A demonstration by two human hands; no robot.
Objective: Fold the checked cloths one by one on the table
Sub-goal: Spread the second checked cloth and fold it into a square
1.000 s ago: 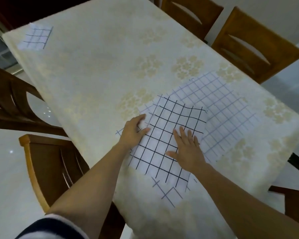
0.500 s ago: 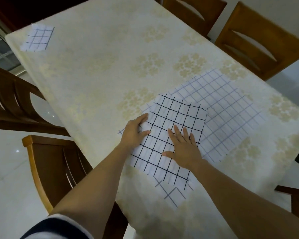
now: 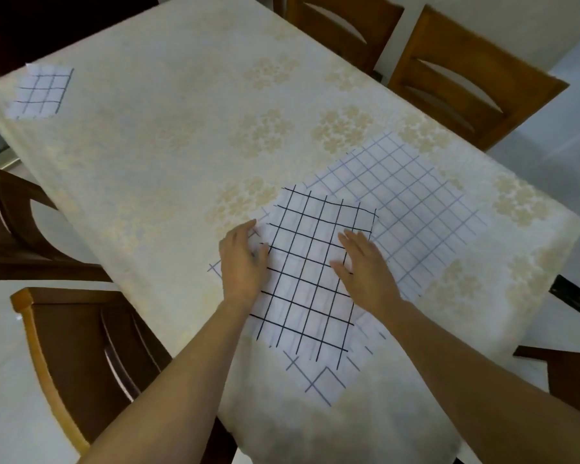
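Your left hand (image 3: 243,262) lies flat on the 9 o'clock edge of the black-checked cloth (image 3: 312,289). Your right hand (image 3: 365,269) presses its 3 o'clock side with straight fingers, and neither hand grips anything. This probably pins and smooths the fold. The cloth sits toward the table's (image 3: 181,145) 5 o'clock, atop a paler checked cloth (image 3: 416,209). A folded cloth (image 3: 39,92) rests at 10 o'clock.

The table (image 3: 168,169) (cream, floral-patterned) bears a spread checked cloth (image 3: 419,202) and, well apart, a folded cloth (image 3: 41,92).
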